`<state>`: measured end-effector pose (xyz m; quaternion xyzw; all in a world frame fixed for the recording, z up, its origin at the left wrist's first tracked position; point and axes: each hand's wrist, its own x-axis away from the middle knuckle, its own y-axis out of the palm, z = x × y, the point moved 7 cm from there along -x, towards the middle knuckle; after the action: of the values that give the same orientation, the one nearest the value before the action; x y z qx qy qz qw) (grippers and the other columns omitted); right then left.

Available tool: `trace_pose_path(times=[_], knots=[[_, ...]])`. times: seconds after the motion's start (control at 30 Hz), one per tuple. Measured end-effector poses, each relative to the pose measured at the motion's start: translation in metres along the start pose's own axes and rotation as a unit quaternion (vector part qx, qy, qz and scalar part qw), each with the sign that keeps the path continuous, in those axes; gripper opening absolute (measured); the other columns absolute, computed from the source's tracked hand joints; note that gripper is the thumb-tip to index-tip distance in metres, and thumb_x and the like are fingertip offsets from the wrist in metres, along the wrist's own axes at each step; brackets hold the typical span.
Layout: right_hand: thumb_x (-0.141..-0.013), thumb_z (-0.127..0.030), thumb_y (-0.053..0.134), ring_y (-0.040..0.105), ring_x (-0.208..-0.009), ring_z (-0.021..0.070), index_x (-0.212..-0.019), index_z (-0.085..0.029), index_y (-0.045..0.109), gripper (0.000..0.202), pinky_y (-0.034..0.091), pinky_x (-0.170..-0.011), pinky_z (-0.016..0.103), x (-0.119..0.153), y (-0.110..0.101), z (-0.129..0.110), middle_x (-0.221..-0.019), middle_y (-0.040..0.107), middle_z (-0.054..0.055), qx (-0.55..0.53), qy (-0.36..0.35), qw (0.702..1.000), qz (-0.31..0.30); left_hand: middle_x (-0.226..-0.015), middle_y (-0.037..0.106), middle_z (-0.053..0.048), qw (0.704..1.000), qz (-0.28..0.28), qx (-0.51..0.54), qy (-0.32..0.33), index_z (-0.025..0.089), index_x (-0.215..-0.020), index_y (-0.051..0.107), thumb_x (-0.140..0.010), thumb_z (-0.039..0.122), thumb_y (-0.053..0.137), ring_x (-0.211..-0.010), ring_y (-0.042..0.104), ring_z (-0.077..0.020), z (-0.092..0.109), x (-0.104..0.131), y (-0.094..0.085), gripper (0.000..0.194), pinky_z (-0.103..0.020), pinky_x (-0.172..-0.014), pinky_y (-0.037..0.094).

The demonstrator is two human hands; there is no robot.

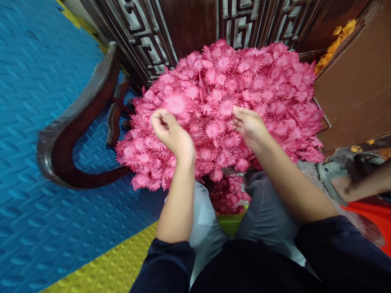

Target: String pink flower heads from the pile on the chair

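A wide heap of pink artificial flower heads (pixel 259 83) lies in front of me. Above its left part, my left hand (pixel 171 132) is closed with fingers curled, pinching a blurred pink flower (pixel 177 104) at its fingertips. My right hand (pixel 247 122) is over the middle of the heap, thumb and forefinger pressed together at the edge of another pink flower (pixel 227 106). The two held flowers are apart from each other. More pink flowers (pixel 229 194) show lower down between my knees.
A curved dark wooden armrest (pixel 50 152) stands at the left over blue matting (pixel 27 97). Carved dark wood panels (pixel 192 24) rise behind the heap. A brown box (pixel 357 89) is at the right, near another person's sandalled foot (pixel 340 187) and a red object (pixel 374 215).
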<state>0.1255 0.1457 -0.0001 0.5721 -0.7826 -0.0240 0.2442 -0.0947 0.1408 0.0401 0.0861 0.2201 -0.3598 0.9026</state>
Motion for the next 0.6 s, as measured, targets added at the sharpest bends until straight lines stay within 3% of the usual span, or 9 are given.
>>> trace_pose_path(times=[0.1, 0.2, 0.27, 0.43, 0.6], knots=[[-0.076, -0.016, 0.063, 0.051, -0.049, 0.0031, -0.071, -0.019, 0.057, 0.008, 0.034, -0.046, 0.017, 0.0, 0.0, -0.001, -0.06, 0.056, -0.007, -0.003, 0.007, 1.0, -0.008, -0.083, 0.052, -0.001, 1.0, 0.023, -0.012, 0.006, 0.022, -0.083, 0.051, -0.089, 0.039, 0.045, -0.08, 0.052, -0.0118, -0.011, -0.013, -0.006, 0.02, -0.026, -0.076, 0.041], [-0.073, -0.017, 0.065, 0.052, -0.051, 0.0026, -0.072, -0.018, 0.057, 0.008, 0.036, -0.048, 0.016, 0.004, 0.007, 0.003, -0.062, 0.057, -0.007, 0.004, 0.015, 0.999, -0.035, -0.092, 0.056, -0.002, 0.998, -0.049, -0.04, 0.022, 0.024, -0.104, 0.054, -0.086, 0.038, 0.053, -0.083, 0.053, -0.0128, -0.009, -0.008, 0.006, 0.023, -0.027, -0.076, 0.042], [-0.072, -0.018, 0.067, 0.052, -0.052, 0.0022, -0.072, -0.017, 0.058, 0.009, 0.037, -0.05, 0.016, 0.007, 0.012, 0.008, -0.063, 0.058, -0.007, 0.012, 0.018, 0.998, -0.055, -0.092, 0.057, -0.002, 0.991, -0.107, -0.058, 0.052, 0.025, -0.109, 0.055, -0.084, 0.037, 0.056, -0.081, 0.052, -0.0131, 0.002, 0.006, 0.017, 0.027, -0.029, -0.076, 0.043], [-0.066, -0.02, 0.073, 0.055, -0.057, 0.0029, -0.073, -0.018, 0.061, 0.013, 0.038, -0.054, 0.017, 0.01, 0.019, 0.013, -0.066, 0.06, -0.005, -0.011, 0.029, 0.994, -0.101, -0.077, 0.056, 0.0, 0.953, -0.252, -0.099, 0.136, 0.024, -0.079, 0.068, -0.078, 0.035, 0.064, -0.078, 0.053, -0.014, 0.032, 0.041, 0.041, 0.012, -0.032, -0.08, 0.042], [-0.061, -0.026, 0.077, 0.052, -0.061, 0.0042, -0.076, -0.02, 0.065, 0.02, 0.036, -0.055, 0.018, 0.01, 0.017, 0.011, -0.072, 0.064, -0.004, -0.015, 0.041, 0.992, -0.122, -0.076, 0.057, 0.0, 0.948, -0.247, -0.13, 0.153, 0.024, -0.077, 0.071, -0.074, 0.036, 0.069, -0.079, 0.052, -0.0151, 0.031, 0.043, 0.042, 0.012, -0.033, -0.079, 0.041]])
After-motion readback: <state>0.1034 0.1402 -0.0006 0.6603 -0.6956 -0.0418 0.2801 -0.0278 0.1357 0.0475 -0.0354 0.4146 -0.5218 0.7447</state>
